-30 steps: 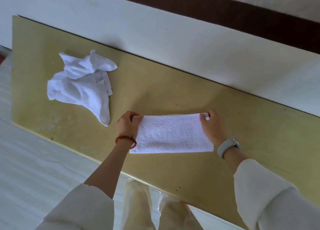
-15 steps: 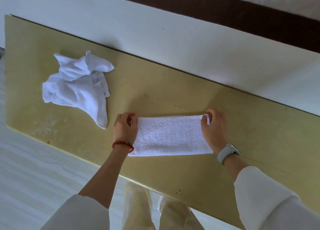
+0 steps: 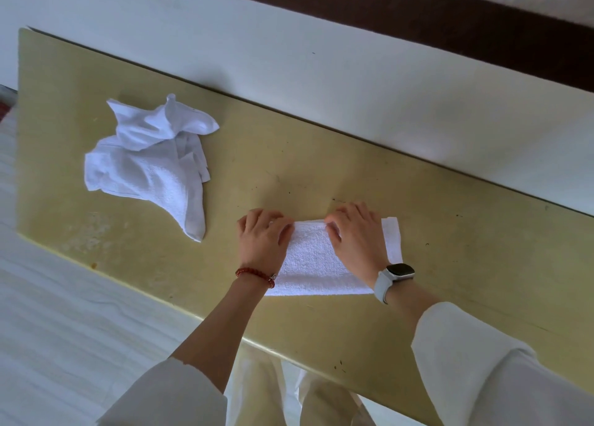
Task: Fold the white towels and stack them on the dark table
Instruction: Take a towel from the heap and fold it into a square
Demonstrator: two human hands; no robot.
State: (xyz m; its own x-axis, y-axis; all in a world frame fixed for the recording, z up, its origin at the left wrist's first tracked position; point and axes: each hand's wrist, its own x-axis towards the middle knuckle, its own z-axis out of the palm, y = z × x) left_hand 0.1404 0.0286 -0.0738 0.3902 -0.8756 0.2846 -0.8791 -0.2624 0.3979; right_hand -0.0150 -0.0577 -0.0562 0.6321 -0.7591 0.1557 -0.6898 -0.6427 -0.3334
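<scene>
2 white towels on 1 yellowish table, 2 hands, 1 bead bracelet, 1 watch.

Folded towel: near the front edge of the table, toward its middle, lying flat as a narrow band of terry cloth with a smooth hem along the near side. Doubled in the middle; 1 single-layer flap showing to the right of the right wrist. Far edge straight, corners roughly square.

Left hand: palm down on the left end of the folded towel, fingers curled at its far left corner, thumb lying across the cloth. Whether pinching the edge or only pressing, cannot tell.

Right hand: palm down over the towel's right half, fingers bent and close together at the far edge, thumb tucked onto the cloth. Grip on the fabric not clear enough to call.

Crumpled towel: well apart to the left, near the table's left end, bunched, with 1 peak sticking up and 1 pointed corner trailing toward the front edge.

Pale sleeves on both forearms, pushed up. White wall behind the table, 1 dark band across it.
</scene>
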